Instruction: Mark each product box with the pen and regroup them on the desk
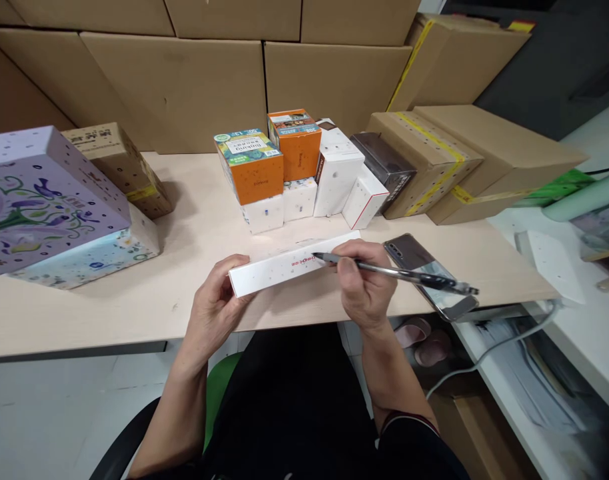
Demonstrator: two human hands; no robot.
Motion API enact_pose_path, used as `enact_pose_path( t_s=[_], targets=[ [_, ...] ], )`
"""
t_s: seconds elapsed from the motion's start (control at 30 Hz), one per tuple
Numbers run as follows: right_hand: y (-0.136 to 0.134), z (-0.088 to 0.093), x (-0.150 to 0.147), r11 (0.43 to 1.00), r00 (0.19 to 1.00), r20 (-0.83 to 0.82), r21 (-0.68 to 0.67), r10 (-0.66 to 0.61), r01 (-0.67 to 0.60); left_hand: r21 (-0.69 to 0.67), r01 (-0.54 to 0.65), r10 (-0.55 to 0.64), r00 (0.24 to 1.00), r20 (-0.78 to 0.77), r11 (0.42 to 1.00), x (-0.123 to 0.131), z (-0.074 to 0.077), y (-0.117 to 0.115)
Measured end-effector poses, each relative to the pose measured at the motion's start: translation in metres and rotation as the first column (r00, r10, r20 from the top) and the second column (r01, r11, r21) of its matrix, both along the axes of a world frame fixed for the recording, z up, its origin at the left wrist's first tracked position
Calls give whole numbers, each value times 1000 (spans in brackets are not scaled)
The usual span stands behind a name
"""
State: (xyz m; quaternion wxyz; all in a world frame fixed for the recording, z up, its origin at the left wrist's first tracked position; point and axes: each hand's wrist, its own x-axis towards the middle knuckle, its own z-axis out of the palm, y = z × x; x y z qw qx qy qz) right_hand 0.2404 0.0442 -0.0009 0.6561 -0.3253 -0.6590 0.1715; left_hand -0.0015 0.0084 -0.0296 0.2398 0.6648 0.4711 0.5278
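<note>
A long white box (284, 265) with red print and small specks lies near the front edge of the pale wooden table (109, 313). My left hand (215, 298) is closed on its left end. My right hand (360, 283) grips a dark pen (409, 273), its tip resting on the top of the box near the red print. A smartphone (424, 267) lies on the table just right of my right hand, under the pen's rear end.
Behind the long box stands a cluster of small boxes: two orange ones (252, 167), several white ones (337, 173) and a dark one (384, 163). A large lilac flowered box (39, 193) sits left, taped cardboard boxes (454, 157) right, big cartons (184, 87) behind.
</note>
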Motion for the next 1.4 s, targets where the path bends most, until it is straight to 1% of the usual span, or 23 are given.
enact_pose_path(
  t_s=[0.07, 0.13, 0.2, 0.23, 0.3, 0.37, 0.4, 0.47, 0.53, 0.6, 0.67, 0.77, 0.83, 0.9, 0.97, 1.0, 1.03, 1.07, 1.13, 1.17, 1.23, 1.3, 1.4],
  targets=[
    [-2, 1, 3, 1000, 986, -164, -8, -19, 18, -5, -7, 8, 1000, 6, 1000, 1, 2, 0],
    [-5, 2, 13, 997, 954, -295, -62, -64, 48, -12, -19, 19, 1000, 4, 1000, 2, 5, -1],
    [-8, 1, 29, 984, 931, -343, -159, -128, 76, -33, -46, 46, 999, 5, 998, 4, 9, -1],
    [-10, 0, 39, 970, 932, -324, -226, -162, 90, -47, -67, 68, 998, 14, 997, 4, 9, -2],
    [-12, -2, 58, 909, 966, -168, -400, -197, 116, -79, -104, 108, 993, 55, 991, 4, 8, -2],
    [-12, -3, 72, 804, 981, 133, -563, -140, 191, -102, -118, 131, 984, 121, 988, 3, 5, -1],
    [-10, -2, 76, 757, 950, 300, -601, -82, 256, -113, -118, 134, 980, 150, 987, 2, 3, 0],
    [-3, 1, 77, 708, 810, 585, -584, 28, 397, -125, -112, 134, 973, 186, 986, 2, -1, 1],
    [6, 6, 71, 697, 634, 769, -496, 76, 518, -119, -108, 129, 972, 195, 987, 2, -2, 1],
    [15, 11, 63, 676, 495, 864, -418, 90, 607, -107, -103, 122, 975, 186, 989, 2, -1, 2],
    [23, 14, 55, 638, 423, 903, -372, 79, 674, -95, -106, 120, 979, 165, 990, 3, 1, 2],
    [30, 14, 50, 570, 411, 911, -355, 32, 741, -88, -116, 126, 984, 123, 989, 4, 6, 1],
    [29, 9, 54, 557, 451, 892, -359, -31, 749, -85, -115, 123, 987, 106, 990, 4, 7, 1],
    [22, 2, 66, 586, 517, 843, -346, -148, 733, -82, -108, 116, 988, 106, 991, 5, 7, 1],
    [7, -5, 86, 610, 549, 775, -279, -314, 742, -92, -103, 113, 988, 107, 990, 4, 6, 0],
    [-2, -7, 97, 599, 532, 751, -230, -392, 767, -101, -104, 114, 988, 105, 989, 4, 5, 0],
    [-12, -9, 110, 571, 489, 746, -180, -451, 801, -109, -106, 118, 988, 102, 988, 3, 4, 0],
    [-22, -9, 121, 550, 448, 774, -157, -447, 820, -113, -110, 121, 988, 100, 988, 3, 3, 0],
    [-38, -9, 142, 496, 382, 855, -176, -351, 850, -113, -119, 129, 988, 90, 987, 2, 2, 0],
    [-43, -9, 150, 466, 361, 888, -200, -286, 862, -114, -124, 133, 988, 82, 986, 2, 2, 0],
    [-46, -10, 160, 426, 362, 916, -261, -173, 866, -119, -132, 141, 988, 66, 984, 2, 2, 0],
    [-42, -13, 165, 436, 392, 912, -308, -116, 846, -121, -130, 139, 988, 67, 984, 2, 2, 0],
    [-32, -19, 167, 497, 411, 904, -303, -121, 813, -114, -101, 112, 990, 91, 988, 1, 1, 1]
  ],
)
